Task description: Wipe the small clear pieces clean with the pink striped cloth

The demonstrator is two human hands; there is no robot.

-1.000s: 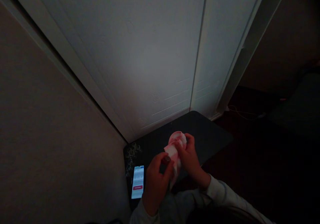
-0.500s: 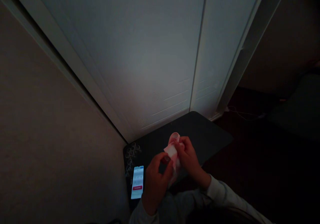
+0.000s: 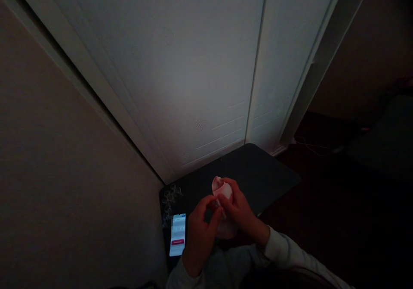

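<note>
In dim light, my right hand (image 3: 240, 207) is closed around a soft, thin pinkish-white cloth-like piece (image 3: 224, 191). Its upper end is bunched and folded above my fingers, and a paler part hangs below them. My left hand (image 3: 200, 231) meets it from the left, thumb and forefinger curled in a pinch at its edge. Whether a small object sits between those fingertips is hard to make out. Both hands are above the dark tabletop (image 3: 258, 170).
A lit phone (image 3: 177, 235) lies left of my left hand. Behind it, several small clear rounded pieces (image 3: 171, 194) cluster at the table's left edge. A white panelled cabinet (image 3: 193, 86) rises behind the table, and a wall (image 3: 80, 172) stands left. A thin cable (image 3: 311, 146) lies on the right.
The pinkish-white piece has been bunched and its top has shifted slightly left and down. A small dark red item seen in my left fingers no longer shows.
</note>
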